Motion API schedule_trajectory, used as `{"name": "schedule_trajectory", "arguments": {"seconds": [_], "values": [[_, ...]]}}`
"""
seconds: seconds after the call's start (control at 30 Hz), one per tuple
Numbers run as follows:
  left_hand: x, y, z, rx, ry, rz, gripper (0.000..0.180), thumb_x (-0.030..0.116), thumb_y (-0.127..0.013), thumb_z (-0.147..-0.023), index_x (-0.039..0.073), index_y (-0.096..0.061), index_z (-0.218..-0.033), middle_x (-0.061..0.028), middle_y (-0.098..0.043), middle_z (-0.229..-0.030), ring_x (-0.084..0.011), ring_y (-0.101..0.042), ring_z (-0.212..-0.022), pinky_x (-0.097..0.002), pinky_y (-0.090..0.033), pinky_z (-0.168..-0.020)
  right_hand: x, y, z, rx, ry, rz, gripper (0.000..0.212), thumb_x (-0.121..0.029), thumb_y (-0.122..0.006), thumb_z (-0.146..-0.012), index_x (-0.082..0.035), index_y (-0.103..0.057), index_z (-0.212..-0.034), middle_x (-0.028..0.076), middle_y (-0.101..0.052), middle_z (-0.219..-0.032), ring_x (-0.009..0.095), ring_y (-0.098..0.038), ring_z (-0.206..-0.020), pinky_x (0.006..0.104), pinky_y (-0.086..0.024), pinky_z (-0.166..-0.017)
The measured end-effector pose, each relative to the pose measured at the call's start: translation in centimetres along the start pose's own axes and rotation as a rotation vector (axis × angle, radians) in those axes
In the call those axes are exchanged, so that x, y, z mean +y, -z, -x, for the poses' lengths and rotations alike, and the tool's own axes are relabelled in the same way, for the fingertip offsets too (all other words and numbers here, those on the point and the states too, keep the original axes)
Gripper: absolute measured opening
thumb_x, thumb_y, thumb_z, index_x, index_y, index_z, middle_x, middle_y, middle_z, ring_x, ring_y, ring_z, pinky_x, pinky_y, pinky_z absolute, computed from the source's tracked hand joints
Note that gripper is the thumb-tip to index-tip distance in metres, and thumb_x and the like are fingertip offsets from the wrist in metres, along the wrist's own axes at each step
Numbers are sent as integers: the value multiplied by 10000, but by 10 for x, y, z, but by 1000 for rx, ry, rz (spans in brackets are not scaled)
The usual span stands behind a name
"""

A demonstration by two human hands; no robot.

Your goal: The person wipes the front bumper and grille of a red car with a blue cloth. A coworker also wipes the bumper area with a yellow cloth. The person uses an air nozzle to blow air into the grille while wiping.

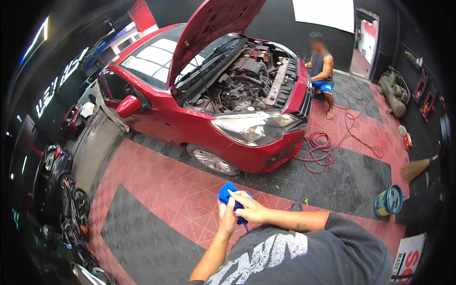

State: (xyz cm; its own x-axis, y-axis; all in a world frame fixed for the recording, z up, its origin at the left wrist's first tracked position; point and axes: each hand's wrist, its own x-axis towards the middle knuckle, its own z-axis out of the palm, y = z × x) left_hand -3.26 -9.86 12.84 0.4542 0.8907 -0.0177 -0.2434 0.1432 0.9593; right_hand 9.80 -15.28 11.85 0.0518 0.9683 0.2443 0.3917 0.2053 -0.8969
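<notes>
Floor: red and black tiles (156,190), red car (190,123) parked far, bonnet raised.
Cloth: blue cloth (228,194) is gripped near.
Left hand (227,217): closed on cloth.
Right hand (249,207): closed on cloth.

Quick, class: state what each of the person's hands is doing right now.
Left hand: closed on the blue cloth.
Right hand: closed on the same cloth.

Both hands met on the cloth (232,195), the left hand (227,219) below it, the right hand (251,209) to its right. Ahead stood the car (204,118); hose (323,152) and bucket (388,200) lay well right.
</notes>
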Motion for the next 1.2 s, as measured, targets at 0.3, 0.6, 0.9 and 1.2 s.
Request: {"name": "schedule_trajectory", "arguments": {"seconds": [0.3, 0.6, 0.9, 1.2], "values": [[-4, -11, -35, -76, 167, -293, 280, 234, -591, -1089, 22, -618, -1270, -46, -682, -1096, -149, -656, -980, -333, -544, -878, 27, 52, 29, 98, -579, -1012, 567, -288, -571, -1016, -78, -491, -1537, 119, -527, -1549, 220, -544, -1371, 432, -475, -1066], [69, -123, -9, -1062, -388, -752, 435, 321, -750, -955, 81, -695, -1314, -155, -672, -1164, -348, -657, -1098, -449, -539, -961, 8, 171, 81, 731, -25, -1395, 1123, -913, -349, -895, -41, -375, -1602, 192, -506, -1560, 369, -537, -1385, 557, -415, -1186], [-11, 30, -81, -411, 340, -551, 286, 145, -712, -1007, 24, -698, -1266, -54, -727, -1095, -132, -672, -997, -306, -550, -902, 73, 259, 104, 979, -240, -1260, 698, -570, -525, -1029, -36, -520, -1478, 175, -649, -1381, 357, -642, -1241, 553, -489, -1115], [-45, -36, -190, 4, 420, -512, 213, 132, -657, -1040, 20, -681, -1220, -44, -720, -1011, -122, -689, -907, -261, -535, -795, 314, 384, -61, 1139, -460, 21, 573, -301, -574, -1020, -65, -488, -1534, 269, -601, -1430, 355, -625, -1289, 446, -476, -1110]]}}
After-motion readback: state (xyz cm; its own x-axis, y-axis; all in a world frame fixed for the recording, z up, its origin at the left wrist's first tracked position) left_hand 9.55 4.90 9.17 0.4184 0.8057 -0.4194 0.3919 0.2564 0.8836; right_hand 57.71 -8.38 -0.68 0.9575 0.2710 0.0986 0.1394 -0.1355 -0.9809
